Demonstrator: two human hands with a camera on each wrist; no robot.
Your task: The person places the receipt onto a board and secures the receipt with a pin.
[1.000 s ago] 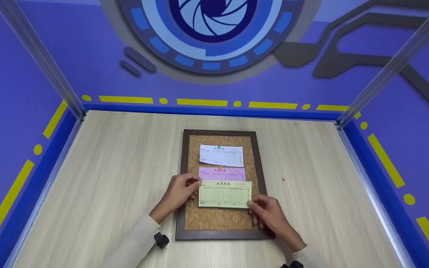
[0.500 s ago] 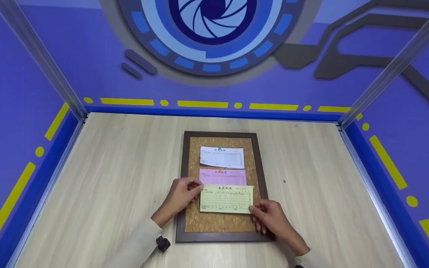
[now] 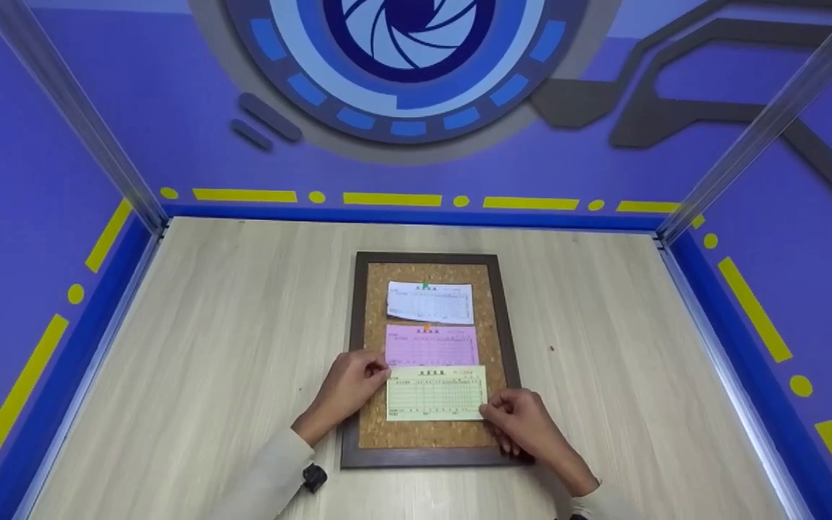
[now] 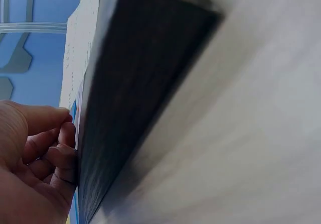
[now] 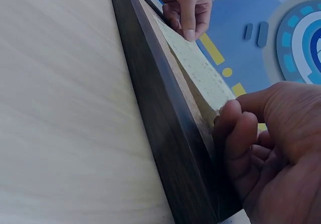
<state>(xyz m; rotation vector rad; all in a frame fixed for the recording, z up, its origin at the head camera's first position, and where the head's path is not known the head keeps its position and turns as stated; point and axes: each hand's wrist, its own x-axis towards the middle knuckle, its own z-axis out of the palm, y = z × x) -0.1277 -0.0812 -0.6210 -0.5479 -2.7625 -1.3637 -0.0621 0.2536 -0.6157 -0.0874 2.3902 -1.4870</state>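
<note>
A pale yellow printed form slip [image 3: 436,394] lies low over the cork board [image 3: 423,435]. My left hand [image 3: 347,390] pinches its upper left corner between thumb and finger. At the lower right corner my right hand [image 3: 529,421] pinches it too; the right wrist view shows that corner of the slip [image 5: 203,78] raised above the cork. Just above it on the board is a pink slip [image 3: 430,348] with an orange pin [image 3: 427,328]. Higher up, a white slip [image 3: 430,303] hangs from a green pin [image 3: 425,285].
A dark wooden frame [image 3: 423,458] edges the board, which lies on a light wood table [image 3: 243,325]. A small red bit [image 3: 552,349] lies right of the board. Blue printed walls [image 3: 134,108] close off the back and sides.
Both hands have drawn the yellow slip down toward the lower part of the board. More of the pink slip now shows above it.
</note>
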